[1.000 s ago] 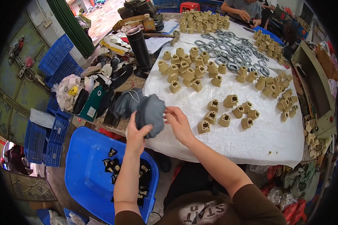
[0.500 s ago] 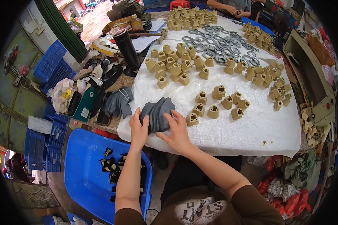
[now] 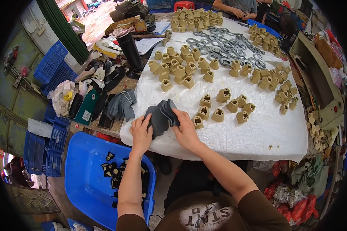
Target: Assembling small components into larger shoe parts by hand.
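At the near left of the white-covered table point(image 3: 235, 138) I hold a stack of dark grey cut sheet pieces point(image 3: 160, 120), bent and tilted between my hands. My left hand point(image 3: 141, 133) grips its left side. Around its right side close the fingers of my right hand point(image 3: 185, 129), the thumb at the near edge. A second bundle of grey pieces point(image 3: 121, 104), tied with a light band, lies just left of my left hand. Several tan hollow blocks point(image 3: 218, 114) stand right of my right hand, their openings facing up or toward me.
Larger groups of tan blocks point(image 3: 180, 69) and grey metal rings point(image 3: 227, 45) spread over the table's far half. Below left sits a blue tub point(image 3: 85, 181) with black parts in it. A black cylinder point(image 3: 129, 54) stands at the left. Another person's hands point(image 3: 241, 14) work at the far edge.
My hands have closed on the grey stack and turned it; it now tilts and bends more, showing its layered edges. My left hand has moved slightly lower.
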Tool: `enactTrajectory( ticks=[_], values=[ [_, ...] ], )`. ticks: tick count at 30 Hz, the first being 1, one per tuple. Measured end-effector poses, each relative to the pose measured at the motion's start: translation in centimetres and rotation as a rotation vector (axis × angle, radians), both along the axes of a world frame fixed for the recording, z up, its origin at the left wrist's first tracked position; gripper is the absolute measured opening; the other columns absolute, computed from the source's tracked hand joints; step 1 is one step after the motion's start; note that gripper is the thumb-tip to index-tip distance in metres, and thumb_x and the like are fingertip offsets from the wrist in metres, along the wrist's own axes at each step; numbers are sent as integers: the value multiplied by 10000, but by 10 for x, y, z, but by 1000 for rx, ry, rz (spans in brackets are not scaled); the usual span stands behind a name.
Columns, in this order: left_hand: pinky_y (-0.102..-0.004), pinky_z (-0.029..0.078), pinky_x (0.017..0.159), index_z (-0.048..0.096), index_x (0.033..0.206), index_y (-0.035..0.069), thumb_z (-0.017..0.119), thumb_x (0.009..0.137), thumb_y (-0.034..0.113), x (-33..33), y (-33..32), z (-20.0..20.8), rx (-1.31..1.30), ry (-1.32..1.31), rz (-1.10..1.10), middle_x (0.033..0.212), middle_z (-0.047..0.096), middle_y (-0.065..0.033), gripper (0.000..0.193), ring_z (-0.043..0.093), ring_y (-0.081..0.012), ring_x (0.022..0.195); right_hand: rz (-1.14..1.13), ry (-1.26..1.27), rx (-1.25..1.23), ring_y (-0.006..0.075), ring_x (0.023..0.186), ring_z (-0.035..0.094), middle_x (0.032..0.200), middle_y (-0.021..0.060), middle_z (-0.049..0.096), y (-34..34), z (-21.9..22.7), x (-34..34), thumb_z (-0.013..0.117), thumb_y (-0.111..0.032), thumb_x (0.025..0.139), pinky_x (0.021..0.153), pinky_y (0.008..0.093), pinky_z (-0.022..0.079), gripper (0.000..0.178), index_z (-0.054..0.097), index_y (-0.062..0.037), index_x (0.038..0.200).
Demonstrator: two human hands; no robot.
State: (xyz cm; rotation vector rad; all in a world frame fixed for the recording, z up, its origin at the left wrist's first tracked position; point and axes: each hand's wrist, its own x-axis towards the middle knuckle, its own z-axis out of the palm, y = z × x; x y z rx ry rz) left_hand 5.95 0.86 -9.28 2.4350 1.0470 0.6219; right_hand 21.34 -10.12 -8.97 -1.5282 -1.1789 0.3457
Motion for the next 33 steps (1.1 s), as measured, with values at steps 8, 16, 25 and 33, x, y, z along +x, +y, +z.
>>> enactTrajectory(
  ticks=[8,16,25,33],
  values=[
    [-407,292,998,545,1225,82,500,804,35,1,16,-10,11,-147,82,1218,499,-132,425,426,-308,1152,102,172,-57,316,1040,523,1135,172,521,-45,20,15,565,-9,795,896,342,414,476,458,-36,1258],
    [-441,315,998,532,1225,75,669,700,140,19,-74,29,74,-346,-306,1239,463,-151,545,397,-336,1206,551,-227,-223,303,1160,429,1325,77,456,-116,26,76,509,120,636,988,396,341,626,532,-135,1207],
    [-458,268,998,440,1309,114,810,581,239,59,-112,12,147,25,-612,1310,415,-119,827,350,-332,1268,402,-525,-176,295,1120,473,1268,75,496,-136,16,82,552,82,635,932,389,381,538,559,-100,1142],
    [-465,269,992,443,1300,122,831,557,264,59,-119,12,225,72,-597,1309,411,-115,851,351,-312,1264,-101,-111,-71,307,985,542,1031,127,579,-149,5,91,624,-38,754,868,387,430,306,583,-41,1057]
  ],
)
